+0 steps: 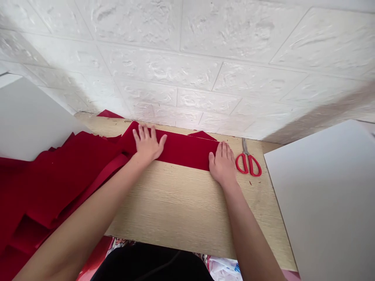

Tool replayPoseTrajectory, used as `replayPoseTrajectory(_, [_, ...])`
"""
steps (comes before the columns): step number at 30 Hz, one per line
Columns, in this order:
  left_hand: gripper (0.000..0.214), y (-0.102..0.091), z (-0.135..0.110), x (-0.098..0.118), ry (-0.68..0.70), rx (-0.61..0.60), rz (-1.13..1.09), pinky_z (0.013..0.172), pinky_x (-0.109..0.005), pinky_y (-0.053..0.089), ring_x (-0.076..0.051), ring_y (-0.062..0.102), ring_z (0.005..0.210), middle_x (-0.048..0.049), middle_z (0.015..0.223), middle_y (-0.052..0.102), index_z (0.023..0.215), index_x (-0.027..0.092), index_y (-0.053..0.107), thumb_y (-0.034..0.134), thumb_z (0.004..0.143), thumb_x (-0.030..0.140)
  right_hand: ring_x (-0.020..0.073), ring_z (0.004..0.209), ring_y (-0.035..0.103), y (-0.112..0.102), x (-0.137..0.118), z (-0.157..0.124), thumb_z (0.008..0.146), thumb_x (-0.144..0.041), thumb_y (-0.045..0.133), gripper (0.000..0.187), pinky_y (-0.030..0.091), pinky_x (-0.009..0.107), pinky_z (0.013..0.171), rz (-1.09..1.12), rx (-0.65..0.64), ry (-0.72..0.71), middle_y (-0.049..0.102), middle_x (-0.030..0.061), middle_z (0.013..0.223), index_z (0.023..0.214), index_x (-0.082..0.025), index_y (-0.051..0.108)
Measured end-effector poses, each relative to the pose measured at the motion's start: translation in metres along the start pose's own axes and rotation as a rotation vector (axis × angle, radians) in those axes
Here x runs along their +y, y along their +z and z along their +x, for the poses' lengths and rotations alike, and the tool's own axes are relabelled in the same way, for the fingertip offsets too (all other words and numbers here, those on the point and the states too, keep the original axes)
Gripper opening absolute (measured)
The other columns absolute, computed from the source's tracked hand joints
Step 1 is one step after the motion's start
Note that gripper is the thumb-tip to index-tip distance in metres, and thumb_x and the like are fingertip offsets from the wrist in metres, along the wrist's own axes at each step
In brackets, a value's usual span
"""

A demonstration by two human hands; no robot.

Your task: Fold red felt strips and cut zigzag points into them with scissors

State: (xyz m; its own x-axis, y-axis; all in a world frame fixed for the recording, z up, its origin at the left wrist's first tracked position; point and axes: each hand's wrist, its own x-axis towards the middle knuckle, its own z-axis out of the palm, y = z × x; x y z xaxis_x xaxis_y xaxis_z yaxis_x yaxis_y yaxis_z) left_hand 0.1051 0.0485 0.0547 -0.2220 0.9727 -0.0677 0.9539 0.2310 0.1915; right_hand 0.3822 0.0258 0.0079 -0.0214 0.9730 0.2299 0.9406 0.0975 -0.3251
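Note:
A folded strip of red felt (pixel 184 150) lies across the far part of the wooden table (pixel 178 207), along the wall. My left hand (pixel 147 143) lies flat on the strip's left end with its fingers stretched out. At the strip's right end my right hand (pixel 222 160) also presses flat, fingers together and extended. Neither hand grips anything.
Red-handled scissors (pixel 248 160) lie just right of my right hand. A heap of red felt pieces (pixel 55 179) covers the table's left side and hangs over its edge. White panels stand at the left (pixel 29 121) and right (pixel 328 195). A white brick-pattern wall (pixel 205 58) backs the table.

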Motion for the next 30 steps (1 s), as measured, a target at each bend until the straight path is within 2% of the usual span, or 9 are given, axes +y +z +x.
replayPoseTrajectory(4, [0.086,-0.010,0.006,-0.024,-0.085,0.019,0.023,0.128,-0.058,0.004,-0.040,0.003,0.158,-0.0283,0.167,0.011,0.160,-0.003,0.020,0.020,0.100,0.058,0.0349,0.152,0.032,-0.009,-0.006,0.001,0.100,-0.036,0.027,0.068,0.022,0.052,0.126,-0.086,-0.073,0.031,0.036,0.0280,0.161,0.151,0.008,0.038])
replayPoseTrajectory(9, [0.084,-0.007,0.011,-0.033,-0.227,0.015,0.000,0.127,-0.059,0.005,-0.041,0.005,0.158,-0.0275,0.168,0.011,0.160,-0.003,0.021,0.020,0.100,0.055,0.0304,0.155,0.028,-0.015,-0.009,0.001,0.103,-0.037,0.022,0.068,0.020,0.048,0.127,-0.167,-0.139,0.047,0.032,0.0238,0.164,0.155,0.005,0.034])
replayPoseTrajectory(17, [0.086,-0.001,0.012,-0.036,-0.243,0.036,0.038,0.128,-0.054,0.009,-0.039,0.010,0.158,-0.0268,0.167,0.016,0.160,-0.001,0.023,0.029,0.098,0.057,0.0306,0.155,0.027,-0.016,-0.010,0.001,0.102,-0.038,0.023,0.069,0.019,0.047,0.127,-0.151,-0.153,0.077,0.031,0.0230,0.165,0.155,0.004,0.033])
replayPoseTrajectory(21, [0.086,-0.001,0.010,-0.038,-0.230,0.088,0.027,0.128,-0.052,0.012,-0.038,0.014,0.158,-0.0262,0.167,0.019,0.159,-0.001,0.026,0.030,0.097,0.057,0.0315,0.155,0.027,-0.023,-0.017,0.001,0.101,-0.036,0.026,0.069,0.018,0.045,0.127,-0.183,-0.179,0.084,0.031,0.0238,0.165,0.155,0.007,0.032])
replayPoseTrajectory(24, [0.084,-0.002,0.009,-0.038,-0.230,0.093,0.022,0.127,-0.052,0.012,-0.039,0.016,0.157,-0.0262,0.167,0.021,0.159,0.001,0.030,0.034,0.096,0.057,0.0330,0.156,0.024,-0.029,-0.022,0.002,0.102,-0.038,0.028,0.071,0.017,0.044,0.127,-0.216,-0.240,0.135,0.027,0.0244,0.166,0.156,0.008,0.031])
replayPoseTrajectory(27, [0.084,-0.003,0.009,-0.038,-0.223,0.080,0.022,0.127,-0.054,0.013,-0.040,0.017,0.157,-0.0240,0.167,0.022,0.159,0.005,0.032,0.034,0.095,0.060,0.0336,0.157,0.021,-0.031,-0.024,0.003,0.101,-0.038,0.029,0.072,0.015,0.044,0.128,-0.234,-0.233,0.155,0.025,0.0246,0.167,0.157,0.007,0.030])
replayPoseTrajectory(30, [0.085,-0.002,0.010,-0.039,-0.224,0.087,0.038,0.126,-0.055,0.015,-0.040,0.018,0.156,-0.0238,0.167,0.023,0.159,0.005,0.031,0.033,0.095,0.061,0.0337,0.156,0.022,-0.030,-0.023,0.004,0.101,-0.039,0.029,0.072,0.013,0.044,0.128,-0.225,-0.215,0.146,0.025,0.0245,0.167,0.157,0.007,0.029])
